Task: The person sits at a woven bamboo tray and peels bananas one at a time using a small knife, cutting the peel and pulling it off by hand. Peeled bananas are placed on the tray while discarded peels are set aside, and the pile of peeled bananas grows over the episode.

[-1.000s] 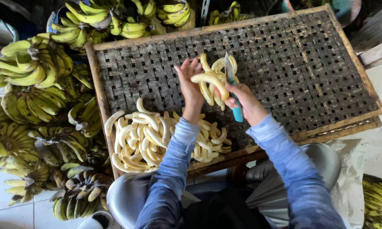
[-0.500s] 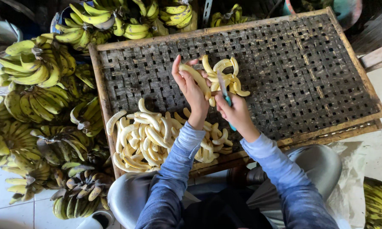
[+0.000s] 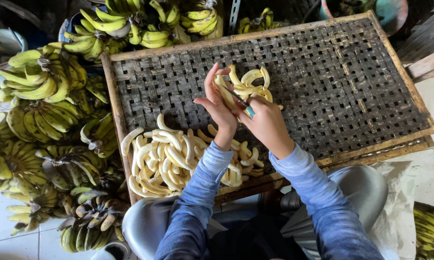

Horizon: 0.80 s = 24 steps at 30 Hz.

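Far left: bunches of unpeeled green-yellow bananas [image 3: 38, 82], heaped from the top edge down to the tiled floor [image 3: 14, 240], stems dark, some bunches lying on others.

Top left to top centre: more yellow-green banana bunches [image 3: 130, 21] stacked just behind the bench.

Centre: woven lattice bench [image 3: 351, 82], dark strips in a pale wooden frame, tilted slightly in view.

On the bench, near-left corner: pile of peeled bananas [image 3: 164, 159], pale cream, curved, overlapping, reaching to the frame's near edge and partly under the forearms.

Left hand [image 3: 220, 103]: raised above the bench, palm toward the right, fingers [image 3: 210, 79] spread upward and apart, thumb side pressed to a peeled banana [image 3: 225, 92] held upright against the palm. Blue sleeve [image 3: 197, 192] below it.

Between the hands: cluster of bananas [image 3: 250, 84], pale and partly peeled, curved tips pointing up, touching both hands.

Right hand [image 3: 265, 123]: just beside the left, fingers curled together and clamped on a small knife with a teal handle [image 3: 249, 110]; its thin blade points up-left into the cluster.

Lower centre: the person's lap, grey trousers [image 3: 361, 188].

Far right, bottom corner: more yellow-green bananas [image 3: 431, 231], partly cut off by the edge.
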Each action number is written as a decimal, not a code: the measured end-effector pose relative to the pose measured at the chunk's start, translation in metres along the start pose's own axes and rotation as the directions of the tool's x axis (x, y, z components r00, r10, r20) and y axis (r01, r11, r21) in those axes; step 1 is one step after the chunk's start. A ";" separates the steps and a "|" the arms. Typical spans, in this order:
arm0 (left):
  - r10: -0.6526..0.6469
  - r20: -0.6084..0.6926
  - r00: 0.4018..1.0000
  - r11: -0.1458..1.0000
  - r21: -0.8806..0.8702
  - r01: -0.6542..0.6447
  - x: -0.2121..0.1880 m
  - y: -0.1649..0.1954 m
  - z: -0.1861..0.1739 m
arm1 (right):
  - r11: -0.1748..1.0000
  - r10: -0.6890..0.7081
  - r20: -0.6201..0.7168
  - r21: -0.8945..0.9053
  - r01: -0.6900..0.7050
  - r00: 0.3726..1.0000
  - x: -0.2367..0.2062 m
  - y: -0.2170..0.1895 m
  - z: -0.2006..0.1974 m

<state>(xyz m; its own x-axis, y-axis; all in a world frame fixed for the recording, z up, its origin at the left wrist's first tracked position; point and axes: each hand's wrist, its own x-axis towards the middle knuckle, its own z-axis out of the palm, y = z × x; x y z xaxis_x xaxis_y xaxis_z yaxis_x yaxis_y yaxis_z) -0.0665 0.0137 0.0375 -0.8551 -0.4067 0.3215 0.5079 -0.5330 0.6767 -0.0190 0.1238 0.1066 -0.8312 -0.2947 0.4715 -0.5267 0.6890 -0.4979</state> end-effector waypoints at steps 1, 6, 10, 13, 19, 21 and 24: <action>-0.007 -0.002 1.000 1.000 -0.007 0.007 0.000 -0.002 0.000 | 0.999 0.012 0.012 -0.032 -0.012 1.000 -0.001 0.000 0.001; -0.051 -0.012 0.999 0.998 0.031 0.051 0.001 -0.010 -0.004 | 0.990 0.019 0.039 -0.144 -0.013 0.999 -0.001 0.003 0.009; -0.065 0.002 0.998 0.998 0.004 0.065 0.004 -0.013 -0.005 | 0.987 -0.026 0.031 -0.155 0.031 0.999 0.004 0.008 0.012; -0.113 -0.014 0.994 0.991 -0.071 0.111 0.006 -0.013 -0.006 | 1.000 0.024 0.051 -0.018 -0.024 0.998 0.008 0.012 0.009; -0.090 -0.038 0.995 0.993 -0.073 0.087 0.006 -0.018 -0.008 | 0.990 0.051 0.095 -0.134 -0.038 0.994 0.007 0.010 0.007; -0.097 -0.058 0.994 0.992 -0.081 0.092 0.003 -0.023 -0.008 | 0.988 0.047 0.083 -0.150 -0.034 0.995 0.006 0.009 0.010; -0.118 -0.061 0.991 0.987 -0.115 0.110 0.000 -0.032 -0.009 | 0.974 0.061 0.109 -0.222 -0.035 0.992 0.007 0.010 0.013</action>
<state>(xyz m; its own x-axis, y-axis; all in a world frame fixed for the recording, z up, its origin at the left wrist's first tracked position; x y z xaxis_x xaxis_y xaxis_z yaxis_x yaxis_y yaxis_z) -0.0816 0.0244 0.0099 -0.9012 -0.3853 0.1986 0.4190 -0.6566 0.6271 -0.0326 0.1200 0.0951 -0.8760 -0.3228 0.3584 -0.4445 0.8286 -0.3404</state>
